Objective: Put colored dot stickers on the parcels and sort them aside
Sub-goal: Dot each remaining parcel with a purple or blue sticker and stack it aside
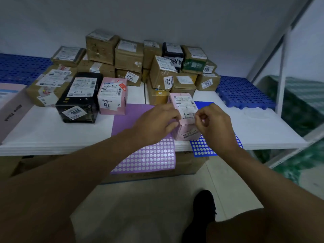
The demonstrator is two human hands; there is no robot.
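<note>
A small pink parcel (184, 109) with a white shipping label stands on the white shelf (263, 130), near its front edge. My left hand (154, 123) grips its left side. My right hand (214, 123) is at its right edge with thumb and forefinger pinched together; whether a sticker is between them is too small to tell. A purple dot-sticker sheet (147, 155) lies under my left hand and hangs over the shelf edge. A blue dot-sticker sheet (201, 148) lies under my right hand.
To the left stand a black parcel (78, 99) and a pink parcel (112, 96). Several brown cardboard parcels (129, 57) are stacked at the back. Blue perforated mats (245, 92) lie on both sides. A cardboard box (189, 163) sits below the shelf.
</note>
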